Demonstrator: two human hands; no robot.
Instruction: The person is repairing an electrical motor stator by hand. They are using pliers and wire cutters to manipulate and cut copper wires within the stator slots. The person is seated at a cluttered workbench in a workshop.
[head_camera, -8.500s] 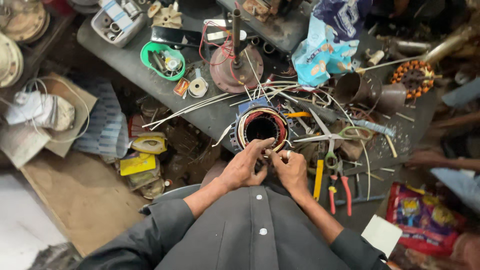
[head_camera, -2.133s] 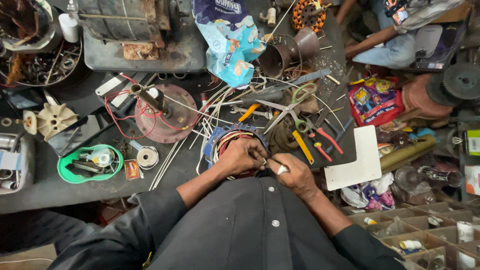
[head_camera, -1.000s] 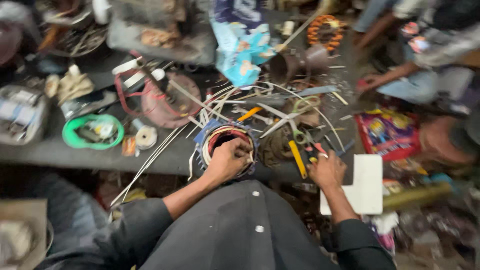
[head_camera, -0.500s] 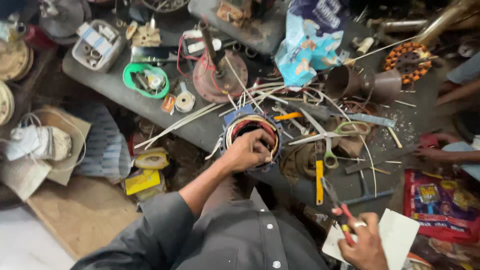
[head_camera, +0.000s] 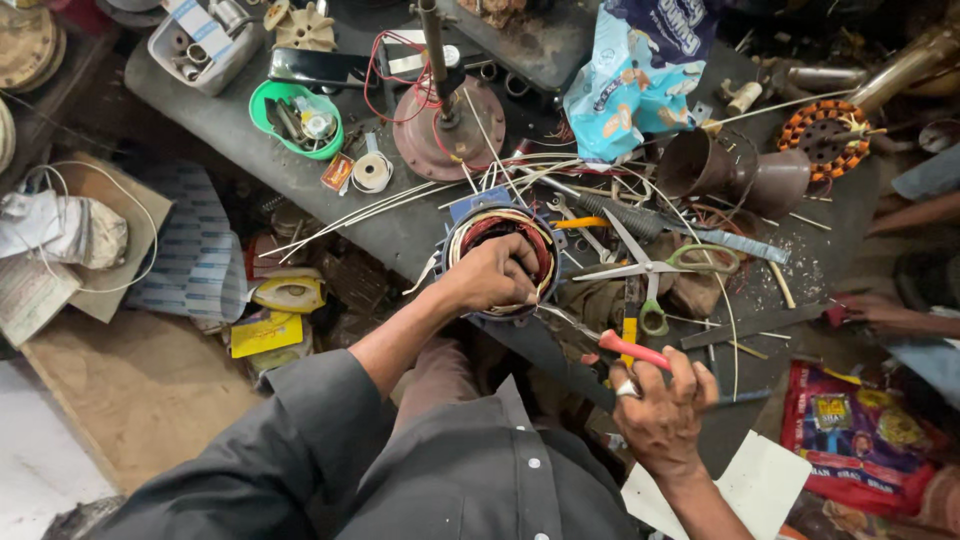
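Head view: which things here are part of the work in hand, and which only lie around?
In use:
- left hand on the motor winding
- right hand holding red-handled pliers

Lying about:
- scissors
- green bowl
- blue bag
- tape roll
- white paper

stator winding (head_camera: 500, 232) (half under hand)
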